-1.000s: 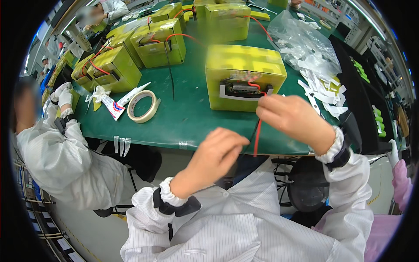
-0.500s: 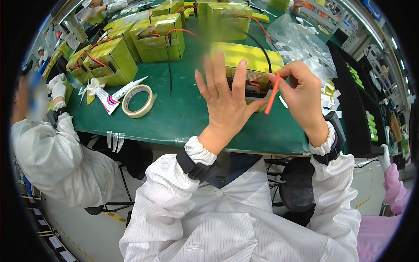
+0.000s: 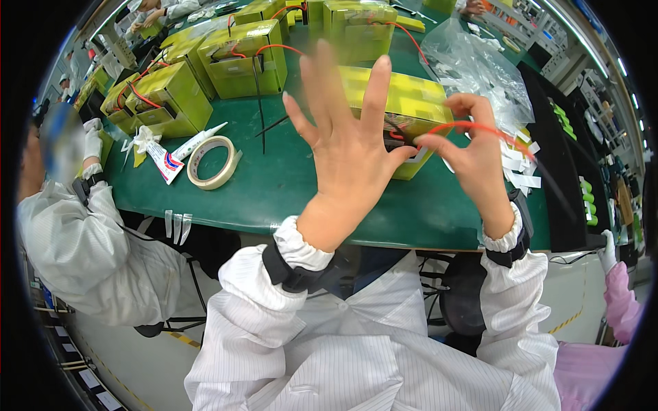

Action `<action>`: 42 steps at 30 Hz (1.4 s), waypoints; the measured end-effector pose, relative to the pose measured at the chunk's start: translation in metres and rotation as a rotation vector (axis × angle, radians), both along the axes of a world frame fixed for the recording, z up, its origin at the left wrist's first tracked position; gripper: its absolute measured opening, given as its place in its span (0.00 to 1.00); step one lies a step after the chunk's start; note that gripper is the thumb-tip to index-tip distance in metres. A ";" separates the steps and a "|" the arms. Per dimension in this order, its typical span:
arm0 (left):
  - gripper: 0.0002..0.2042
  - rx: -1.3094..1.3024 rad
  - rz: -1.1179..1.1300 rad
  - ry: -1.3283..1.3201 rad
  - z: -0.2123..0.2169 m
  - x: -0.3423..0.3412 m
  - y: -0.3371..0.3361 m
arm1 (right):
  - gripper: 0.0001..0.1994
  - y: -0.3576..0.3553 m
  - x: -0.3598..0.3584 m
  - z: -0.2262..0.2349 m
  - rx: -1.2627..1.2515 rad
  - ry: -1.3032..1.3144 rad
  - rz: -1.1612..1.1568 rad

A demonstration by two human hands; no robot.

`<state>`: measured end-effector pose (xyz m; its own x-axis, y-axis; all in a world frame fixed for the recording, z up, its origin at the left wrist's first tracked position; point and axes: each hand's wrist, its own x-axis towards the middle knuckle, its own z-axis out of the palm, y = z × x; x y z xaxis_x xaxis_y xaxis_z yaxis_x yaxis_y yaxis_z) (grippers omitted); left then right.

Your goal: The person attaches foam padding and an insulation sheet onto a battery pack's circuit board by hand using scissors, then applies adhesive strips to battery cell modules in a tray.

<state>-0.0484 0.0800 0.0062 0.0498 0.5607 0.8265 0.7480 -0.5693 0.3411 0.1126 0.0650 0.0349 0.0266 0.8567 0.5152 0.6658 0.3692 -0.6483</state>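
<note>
In front of me is a yellow-green wrapped battery pack (image 3: 421, 103) with wires at its near face. My left hand (image 3: 346, 147) is spread open before it, fingertips up and some blurred; its thumb reaches the pack's near face. My right hand (image 3: 476, 157) is at the pack's right side, thumb stretched toward that face and index finger bent apart from it. A red wire (image 3: 490, 129) leaves the pack and arcs rightward through the gap between that thumb and finger. A dark wire end (image 3: 273, 126) sticks out left of my left hand. The wires' roots are partly hidden.
More wired battery packs (image 3: 243, 65) stand at the far left. A masking tape roll (image 3: 214, 163) and a glue tube (image 3: 164, 161) lie on the green table (image 3: 274, 195). Clear plastic bags (image 3: 480, 68) and white paper pieces (image 3: 521, 164) are at right. A co-worker's gloved hand (image 3: 92, 140) is at left.
My right thumb and finger have parted from their pinch on the red wire, which now arcs right. My left hand has shifted slightly left and up. The upright black wire no longer shows above the pack.
</note>
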 end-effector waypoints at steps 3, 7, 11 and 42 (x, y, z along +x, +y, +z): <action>0.56 -0.026 -0.017 0.084 0.013 -0.003 0.005 | 0.31 0.005 -0.002 -0.006 0.059 -0.024 0.094; 0.54 -0.035 -0.038 0.243 0.020 -0.007 0.007 | 0.35 0.009 -0.007 0.005 0.104 -0.227 0.082; 0.40 0.219 -0.203 0.140 0.001 -0.025 -0.014 | 0.43 0.013 -0.004 0.014 0.099 -0.271 0.121; 0.34 -0.985 -0.780 -0.472 -0.045 -0.085 0.023 | 0.50 0.011 0.018 -0.061 -0.241 0.471 0.477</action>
